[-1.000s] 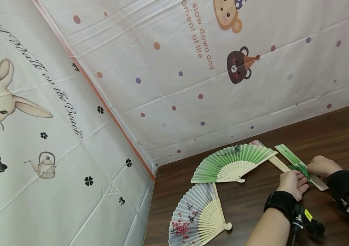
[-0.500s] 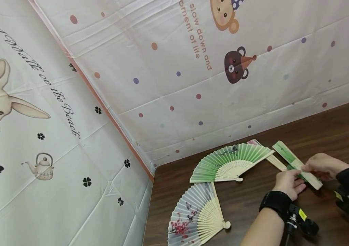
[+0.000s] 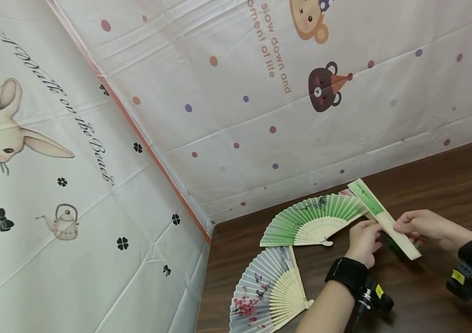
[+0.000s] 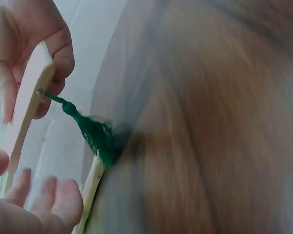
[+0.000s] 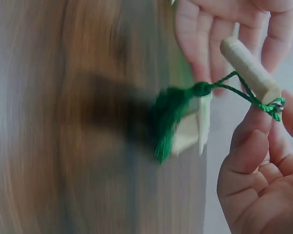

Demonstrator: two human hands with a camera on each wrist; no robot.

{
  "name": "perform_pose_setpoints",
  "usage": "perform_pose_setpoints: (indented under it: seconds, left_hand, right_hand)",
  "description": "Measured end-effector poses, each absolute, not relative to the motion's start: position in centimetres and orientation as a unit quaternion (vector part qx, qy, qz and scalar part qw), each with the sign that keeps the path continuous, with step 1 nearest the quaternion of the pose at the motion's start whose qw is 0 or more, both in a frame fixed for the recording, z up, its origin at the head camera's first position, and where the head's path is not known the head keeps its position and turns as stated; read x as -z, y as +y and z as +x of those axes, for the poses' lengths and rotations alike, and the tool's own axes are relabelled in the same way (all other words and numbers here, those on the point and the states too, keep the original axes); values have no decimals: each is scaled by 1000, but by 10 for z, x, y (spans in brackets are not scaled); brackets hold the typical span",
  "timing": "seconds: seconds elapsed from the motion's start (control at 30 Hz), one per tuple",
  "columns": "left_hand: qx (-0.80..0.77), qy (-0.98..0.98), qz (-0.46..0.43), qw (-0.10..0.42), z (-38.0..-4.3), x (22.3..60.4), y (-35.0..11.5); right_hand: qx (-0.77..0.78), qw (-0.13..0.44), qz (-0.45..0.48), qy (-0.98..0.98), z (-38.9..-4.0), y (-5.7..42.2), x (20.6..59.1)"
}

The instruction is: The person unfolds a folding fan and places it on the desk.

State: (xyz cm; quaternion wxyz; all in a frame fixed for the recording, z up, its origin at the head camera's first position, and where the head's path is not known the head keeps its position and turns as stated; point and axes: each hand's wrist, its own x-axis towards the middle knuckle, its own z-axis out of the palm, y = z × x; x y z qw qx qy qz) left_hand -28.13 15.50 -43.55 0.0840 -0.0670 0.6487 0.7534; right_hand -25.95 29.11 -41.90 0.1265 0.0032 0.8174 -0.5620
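My right hand point(image 3: 427, 226) pinches a folded green fan point(image 3: 381, 216) near its rib end, thumb on top. The fan slants over the table, green end toward the wall. From its rivet hangs a dark green tassel point(image 4: 95, 136), which shows in both wrist views. Beside the fan's middle, my left hand point(image 3: 363, 243) has its thumb and loosely bent fingers on either side of it in the left wrist view. Seen from the right wrist, those left fingers point(image 5: 222, 44) look nearly straight. A second folded fan with a pink end point(image 3: 345, 191) lies underneath, mostly covered.
To the left, a spread green fan point(image 3: 286, 226) lies on the brown wooden table point(image 3: 461, 171). Nearer me is a spread grey fan with red blossoms point(image 3: 257, 291). A printed white cloth point(image 3: 227, 185) rises along the table's back and left edges.
The folded green fan has been lifted and moved left, over the pink-ended fan, in my right hand. My left hand has moved left too, from the tassel to the fan's side.
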Motion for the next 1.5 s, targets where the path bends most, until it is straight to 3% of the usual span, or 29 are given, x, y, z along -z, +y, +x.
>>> perform_pose_setpoints:
  seconds: [0.5, 1.0, 1.5]
  left_hand:
    - [-749, 661, 22, 46, -283, 440, 107]
    - [-725, 687, 45, -12, -275, 443, 83]
    - [-719, 694, 36, -17, -277, 445, 69]
  right_hand:
    - [591, 78, -16, 803, -244, 237, 419]
    - [556, 28, 28, 830, -237, 204, 426]
    - [569, 18, 36, 821, -236, 189, 429]
